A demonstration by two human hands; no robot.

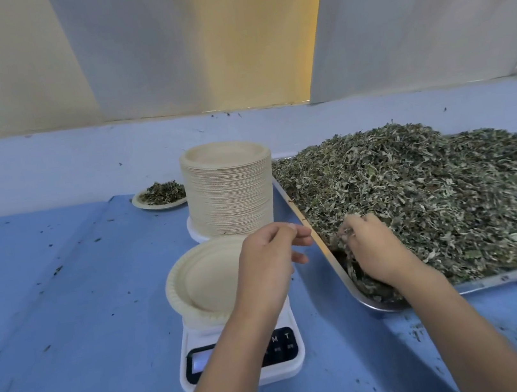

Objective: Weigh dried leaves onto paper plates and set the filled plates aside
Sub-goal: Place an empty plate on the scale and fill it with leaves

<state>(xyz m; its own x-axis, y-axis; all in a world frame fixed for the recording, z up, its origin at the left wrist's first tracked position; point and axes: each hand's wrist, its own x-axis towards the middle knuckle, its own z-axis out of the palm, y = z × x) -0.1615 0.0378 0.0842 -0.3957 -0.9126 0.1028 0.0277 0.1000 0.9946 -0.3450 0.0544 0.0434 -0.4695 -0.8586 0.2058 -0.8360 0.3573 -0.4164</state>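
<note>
An empty paper plate [202, 279] rests on a white digital scale [241, 356] in the middle. My left hand [268, 261] hovers over the plate's right side, fingers loosely curled with nothing visible in them. To its right, my right hand [371, 249] is dug into the near-left corner of a big heap of dried leaves [435, 196], fingers closed around a clump. The leaves fill a metal tray [339, 271]. A filled plate [158, 195] with a small leaf pile sits at the back left.
A tall stack of paper plates [229, 190] stands right behind the scale, touching the tray's left rim. The blue table cover [66, 308] carries scattered leaf crumbs. A pale wall rises behind the table.
</note>
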